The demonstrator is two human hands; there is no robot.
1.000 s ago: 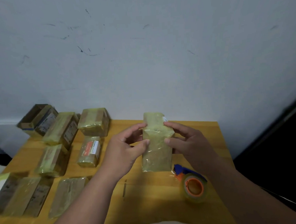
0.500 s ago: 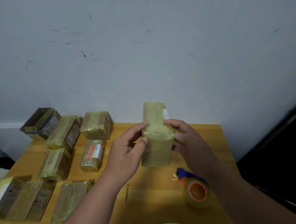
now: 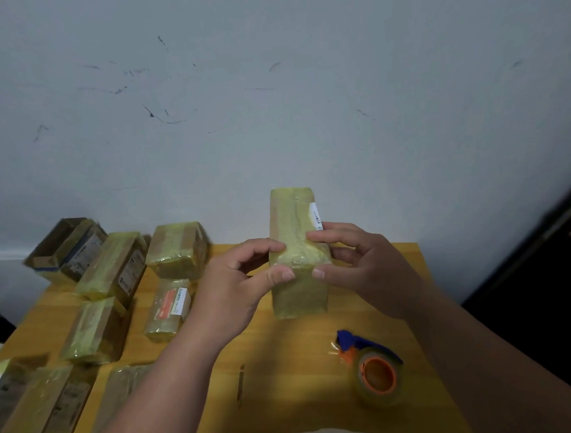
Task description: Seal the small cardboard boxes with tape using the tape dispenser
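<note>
Both hands hold a tape-wrapped box (image 3: 295, 249) upright above the wooden desk (image 3: 285, 365). The left hand (image 3: 235, 285) pinches its left edge between thumb and curled fingers; the right hand (image 3: 362, 265) pinches the right edge likewise. The tape dispenser (image 3: 375, 370) lies on the desk near the right forearm. Other wrapped boxes (image 3: 177, 251) crowd the desk's left side, well apart from the held box.
</note>
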